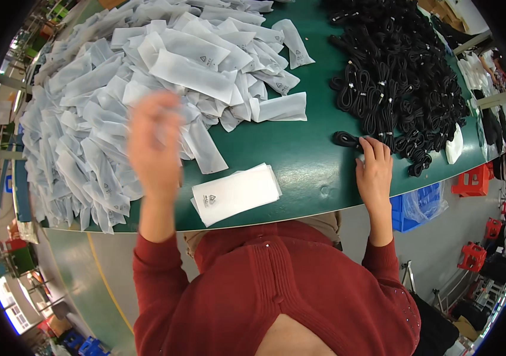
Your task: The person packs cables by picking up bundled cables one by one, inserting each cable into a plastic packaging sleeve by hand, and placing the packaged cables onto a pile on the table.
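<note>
My right hand (pixel 376 172) rests on the table with its fingers curled onto the end of a coiled black cable (pixel 344 139). That coil lies apart, left of a large heap of similar black cables (pixel 383 83). Smeared by motion, my left hand (pixel 155 136) is over the near side of a big pile of filled whitish translucent pouches (pixel 101 95); its fingers are too blurred to read. Between my hands, near the table edge, lies a slightly fanned stack of flat white pouches (pixel 238 193) with a dark printed mark.
The green table (pixel 318 178) has a curved near edge in front of me. Below its right side stands a blue crate (pixel 410 210) with clear plastic in it. Red stools (pixel 472 181) stand on the floor to the right. A white scrap (pixel 454 145) lies beside the cables.
</note>
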Tool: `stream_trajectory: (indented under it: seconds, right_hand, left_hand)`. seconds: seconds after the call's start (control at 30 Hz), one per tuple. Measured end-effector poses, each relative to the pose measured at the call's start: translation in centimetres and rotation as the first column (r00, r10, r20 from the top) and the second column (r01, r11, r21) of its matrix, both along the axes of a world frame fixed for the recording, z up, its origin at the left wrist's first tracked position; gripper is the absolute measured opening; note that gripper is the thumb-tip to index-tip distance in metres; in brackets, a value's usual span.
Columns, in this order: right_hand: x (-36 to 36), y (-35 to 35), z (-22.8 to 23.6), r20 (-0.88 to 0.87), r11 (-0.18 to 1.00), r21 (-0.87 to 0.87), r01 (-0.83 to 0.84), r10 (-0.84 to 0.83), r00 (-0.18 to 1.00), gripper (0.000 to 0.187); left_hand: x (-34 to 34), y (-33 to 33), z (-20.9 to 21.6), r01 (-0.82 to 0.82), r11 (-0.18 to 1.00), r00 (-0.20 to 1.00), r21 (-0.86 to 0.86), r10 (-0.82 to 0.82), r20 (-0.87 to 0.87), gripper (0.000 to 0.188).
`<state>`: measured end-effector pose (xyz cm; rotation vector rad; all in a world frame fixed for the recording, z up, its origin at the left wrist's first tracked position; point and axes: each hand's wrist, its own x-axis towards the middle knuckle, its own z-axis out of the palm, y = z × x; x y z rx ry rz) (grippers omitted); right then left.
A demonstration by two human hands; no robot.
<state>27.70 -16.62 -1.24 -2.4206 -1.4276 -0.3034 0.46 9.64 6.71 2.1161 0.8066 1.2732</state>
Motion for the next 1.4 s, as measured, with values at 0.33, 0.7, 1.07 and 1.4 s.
stream_trajectory:
  seconds: [0.33,0.7,1.07,1.4]
  right_hand:
    - [-4.2,2.0,-2.2,-0.326,0.962,0.242,-0.131,0.207,0.923,0.017]
    - [-8.4,2.1,-0.2,-0.339,0.86,0.193,-0.473,0.511,0.79,0.022]
    - [-8.5,2.3,-0.9,-0.952,0.927,0.112,-0.359,0.203,0.229,0.019]
    - [-10.3,5.8,1.8,-0.428,0.671,0.607,-0.426,0.728,0.535,0.046]
  left_hand:
    - [1.1,-10.7,-10.7,0.311,0.944,0.853,-0.111,-0.329,-0.405,0.025]
    - [0.1,-10.6,-10.1,0.246,0.796,0.944,-0.553,-0.327,-0.052,0.009]
    - [0.2,-9.9,-8.0,0.476,0.864,0.848,-0.164,-0.5,-0.174,0.02]
    - [0.2,-8.0,-4.8,0.374,0.819,0.91,-0.436,-0.415,0.001,0.014]
